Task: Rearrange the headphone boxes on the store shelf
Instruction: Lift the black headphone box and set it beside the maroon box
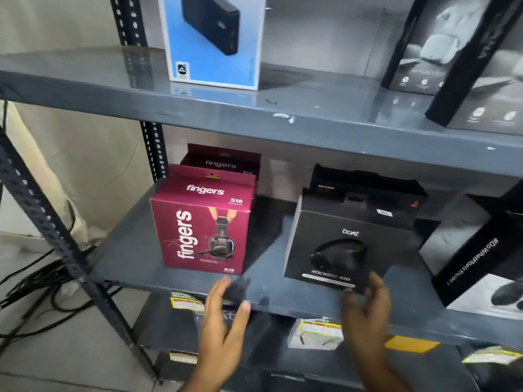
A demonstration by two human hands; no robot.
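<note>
On the middle grey shelf [135,258] a maroon "fingers" headphone box [202,224] stands upright at the left, with a second maroon box [223,159] behind it. To its right stands a black "boat" headphone box [339,250], and another black box [365,185] is behind that. My left hand [223,326] is open just below the shelf's front edge, under the maroon box and touching nothing. My right hand [368,309] is open too, its fingertips close to the black box's lower front corner. Both hands hold nothing.
A blue power bank box [215,41] and black boxes [441,46] stand on the upper shelf. A black-and-white box [481,256] sits at the middle shelf's right. Packages with yellow labels [317,332] fill the lower shelf. Cables [36,287] lie on the floor at left.
</note>
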